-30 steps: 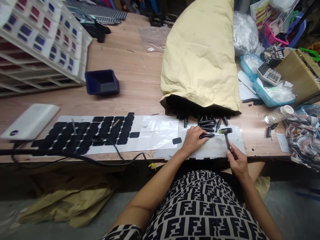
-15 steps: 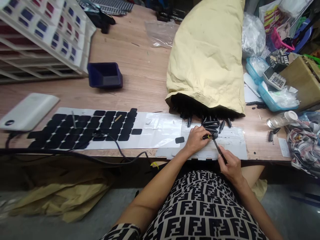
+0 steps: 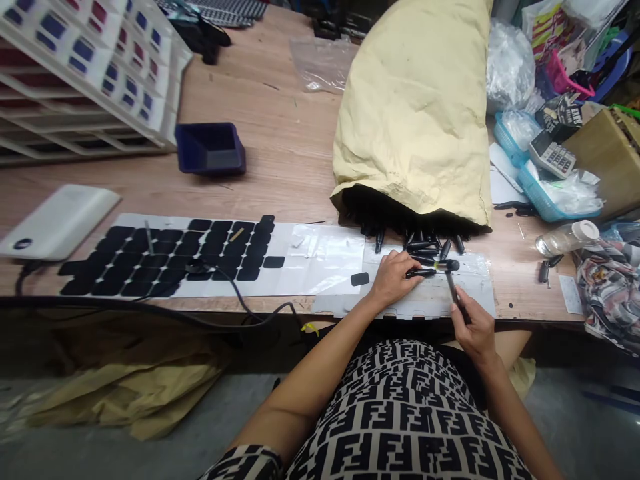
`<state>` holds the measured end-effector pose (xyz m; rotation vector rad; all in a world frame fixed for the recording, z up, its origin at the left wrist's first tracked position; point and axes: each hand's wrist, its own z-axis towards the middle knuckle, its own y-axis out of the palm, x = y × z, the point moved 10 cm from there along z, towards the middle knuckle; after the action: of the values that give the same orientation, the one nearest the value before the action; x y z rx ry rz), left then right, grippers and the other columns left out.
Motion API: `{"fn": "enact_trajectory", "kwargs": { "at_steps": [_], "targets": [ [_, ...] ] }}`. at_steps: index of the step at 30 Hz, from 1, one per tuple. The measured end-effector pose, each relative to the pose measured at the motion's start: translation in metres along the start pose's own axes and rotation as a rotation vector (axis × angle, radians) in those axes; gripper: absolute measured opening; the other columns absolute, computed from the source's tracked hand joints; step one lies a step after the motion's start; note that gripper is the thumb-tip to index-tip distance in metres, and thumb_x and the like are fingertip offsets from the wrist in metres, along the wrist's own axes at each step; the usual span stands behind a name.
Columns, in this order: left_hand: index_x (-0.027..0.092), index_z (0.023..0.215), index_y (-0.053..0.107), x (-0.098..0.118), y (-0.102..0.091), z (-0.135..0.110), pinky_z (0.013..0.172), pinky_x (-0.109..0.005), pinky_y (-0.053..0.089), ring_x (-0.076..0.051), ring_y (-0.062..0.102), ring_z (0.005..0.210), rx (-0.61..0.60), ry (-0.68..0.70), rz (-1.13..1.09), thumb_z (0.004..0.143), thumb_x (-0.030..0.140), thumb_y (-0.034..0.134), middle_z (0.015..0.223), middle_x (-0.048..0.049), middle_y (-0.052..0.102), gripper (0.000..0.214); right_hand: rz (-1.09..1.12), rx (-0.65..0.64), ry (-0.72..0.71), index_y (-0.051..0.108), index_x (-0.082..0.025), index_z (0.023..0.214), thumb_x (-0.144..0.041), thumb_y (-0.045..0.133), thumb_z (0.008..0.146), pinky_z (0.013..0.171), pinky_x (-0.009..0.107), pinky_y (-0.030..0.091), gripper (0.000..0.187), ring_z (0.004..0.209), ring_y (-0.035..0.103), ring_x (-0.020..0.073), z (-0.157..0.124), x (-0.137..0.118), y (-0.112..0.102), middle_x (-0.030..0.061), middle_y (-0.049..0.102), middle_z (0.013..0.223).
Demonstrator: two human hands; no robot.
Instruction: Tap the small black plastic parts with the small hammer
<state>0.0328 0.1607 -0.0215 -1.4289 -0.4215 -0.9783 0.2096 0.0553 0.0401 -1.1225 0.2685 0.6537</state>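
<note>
Tube [image 3: 423, 273]: I had it clamped in the fingers of my left hand [image 3: 393, 279], tip jutting right.
Hammer [image 3: 451, 285]: fingers of my right hand [image 3: 475, 329] gripped its handle.
Bag [image 3: 415, 133]: lay beyond, loose tubes [image 3: 424, 253] between.

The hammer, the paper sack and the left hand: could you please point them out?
Hammer [image 3: 451, 285]: head view, on the handle.
Paper sack [image 3: 414, 127]: head view, on its side.
Left hand [image 3: 392, 279]: head view, on its back.

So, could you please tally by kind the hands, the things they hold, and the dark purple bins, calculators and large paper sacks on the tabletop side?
Left hand and right hand: 2
Hammer, right hand: 1
Black piece, left hand: 1
Dark purple bin: 1
Calculator: 1
Large paper sack: 1
Total: 7
</note>
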Motion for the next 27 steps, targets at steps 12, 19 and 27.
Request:
{"fn": "enact_trajectory", "kwargs": {
  "at_steps": [12, 19, 27],
  "targets": [
    [0.02, 0.096, 0.072, 0.087, 0.028, -0.073, 0.102, -0.043, 0.038, -0.03, 0.048, 0.122, -0.217, 0.578, 0.072, 0.089, 0.036, 0.07, 0.135, -0.0104, 0.058, 0.017, 0.38, 0.225, 0.528, 0.064, -0.016, 0.135, -0.037, 0.06, 0.094, 0.054, 0.026, 0.05, 0.047, 0.051, 0.054, 0.011, -0.01, 0.097, -0.006, -0.0025, 0.063, 0.069],
    [0.02, 0.096, 0.072, 0.085, 0.056, -0.084, 0.103, -0.048, 0.037, -0.033, 0.043, 0.128, -0.305, 0.575, 0.277, 0.088, 0.026, 0.069, 0.15, -0.0132, 0.047, 0.01, 0.401, 0.184, 0.516, 0.063, -0.016, 0.135, -0.034, 0.06, 0.094, 0.053, 0.026, 0.048, 0.045, 0.052, 0.053, 0.0108, -0.012, 0.094, -0.001, -0.0027, 0.062, 0.07],
    [0.02, 0.108, 0.073, 0.051, 0.002, -0.024, 0.095, -0.045, 0.043, -0.028, 0.052, 0.111, 0.049, 0.271, 0.232, 0.094, 0.027, 0.061, 0.114, -0.0108, 0.065, 0.02, 0.373, 0.183, 0.503, 0.063, -0.016, 0.135, -0.033, 0.059, 0.093, 0.053, 0.025, 0.05, 0.046, 0.053, 0.053, 0.011, -0.012, 0.092, 0.0, -0.0025, 0.063, 0.07]
  ]
}}
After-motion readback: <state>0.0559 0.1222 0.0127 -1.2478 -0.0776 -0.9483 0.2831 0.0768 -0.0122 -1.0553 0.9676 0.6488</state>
